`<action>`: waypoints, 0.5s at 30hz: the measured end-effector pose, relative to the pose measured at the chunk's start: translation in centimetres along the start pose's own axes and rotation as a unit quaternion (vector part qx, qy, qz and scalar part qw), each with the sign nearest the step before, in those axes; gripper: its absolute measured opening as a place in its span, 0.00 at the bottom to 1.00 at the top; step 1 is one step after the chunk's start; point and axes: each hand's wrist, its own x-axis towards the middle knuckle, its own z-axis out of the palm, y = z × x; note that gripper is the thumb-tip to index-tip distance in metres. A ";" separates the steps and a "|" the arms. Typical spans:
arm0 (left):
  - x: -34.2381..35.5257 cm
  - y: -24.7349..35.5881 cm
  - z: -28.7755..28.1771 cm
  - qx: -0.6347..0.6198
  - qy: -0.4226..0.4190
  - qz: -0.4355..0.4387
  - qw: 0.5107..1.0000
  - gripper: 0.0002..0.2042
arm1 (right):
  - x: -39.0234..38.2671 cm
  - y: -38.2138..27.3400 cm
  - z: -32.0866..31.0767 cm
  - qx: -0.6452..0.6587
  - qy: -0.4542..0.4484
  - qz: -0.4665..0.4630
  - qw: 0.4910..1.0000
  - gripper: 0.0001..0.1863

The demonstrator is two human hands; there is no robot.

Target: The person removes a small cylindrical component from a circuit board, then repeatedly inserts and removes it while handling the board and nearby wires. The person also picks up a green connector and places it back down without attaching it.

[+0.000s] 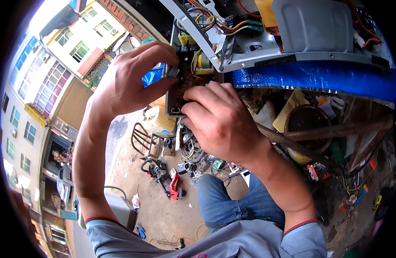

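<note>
A brown circuit board (180, 92) in a dark frame with a yellow transformer (204, 63) hangs at the upper middle, below the opened grey metal housing (232, 60) with bundled wires (202, 19). My left hand (137, 77) is at the board's left edge, thumb and forefinger closed on a small grey finned metal piece (172, 72), beside something shiny blue (151, 76). My right hand (219, 116) has its fingers curled over the board's lower right part, thumb at the bottom edge; the fingertips partly hide what they grip.
A blue sheet-covered surface (314, 77) lies under the housing. Below are a metal chair frame (140, 142), a red tool (175, 187), tangled cables (189, 146), a bucket (307, 118) and wooden beams (335, 133). A street with buildings (34, 107) runs along the left.
</note>
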 end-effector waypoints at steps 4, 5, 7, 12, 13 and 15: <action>-0.3 0.1 -0.2 0.014 -0.016 -0.009 1.000 0.15 | 0.1 -0.2 -0.2 0.001 0.001 -0.003 1.000 0.09; -0.3 0.1 -0.2 0.028 -0.019 -0.010 0.999 0.15 | 0.1 -0.2 -0.2 0.000 0.004 -0.004 1.000 0.09; -0.3 0.1 -0.3 0.023 -0.033 0.000 0.999 0.15 | 0.1 -0.2 -0.2 -0.001 0.002 -0.002 1.000 0.09; -0.5 -0.4 -0.3 -0.003 -0.033 0.015 0.999 0.17 | -0.1 -0.2 -0.1 0.003 -0.002 0.003 1.000 0.09; -0.7 -0.5 -0.3 -0.002 -0.025 0.012 1.000 0.18 | -0.1 -0.2 -0.1 0.004 -0.004 0.005 1.000 0.10; -1.2 -0.6 -0.3 -0.016 -0.005 -0.002 1.000 0.19 | -0.2 -0.1 -0.2 0.005 -0.009 0.008 1.000 0.10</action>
